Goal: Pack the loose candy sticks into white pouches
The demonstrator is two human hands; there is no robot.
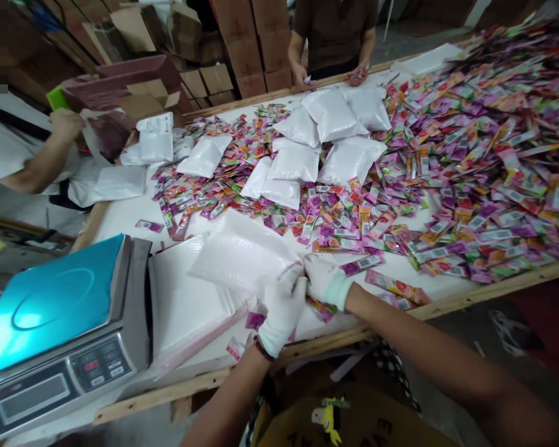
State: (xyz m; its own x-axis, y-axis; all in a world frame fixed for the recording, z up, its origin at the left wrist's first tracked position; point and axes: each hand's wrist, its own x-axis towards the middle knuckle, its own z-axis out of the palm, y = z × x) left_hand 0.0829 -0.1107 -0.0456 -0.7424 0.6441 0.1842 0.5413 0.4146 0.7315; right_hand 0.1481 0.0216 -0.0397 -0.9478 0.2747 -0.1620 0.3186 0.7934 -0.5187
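Note:
A white plastic bag point(242, 251) lies tilted over a stack of flat white bags point(189, 298), its right end at my gloved hands. My left hand point(283, 304) is closed on that end, fingers bent. Right beside it, nearly touching, my right hand point(323, 276) has its fingers curled at the bag's corner; the fingertips are partly hidden. Small colourful sachets point(395, 285) lie beside and beneath my hands. Beyond them, several filled white packages point(293, 161) rest on the heap of sachets.
A digital scale point(65, 347) with a blue top stands at the left. Wooden edging point(503, 288) borders the table. Across it are one person's hands point(358, 74); another person's arm point(41, 161) is at the left, near a package point(120, 182). Cardboard boxes point(237, 43) stand behind.

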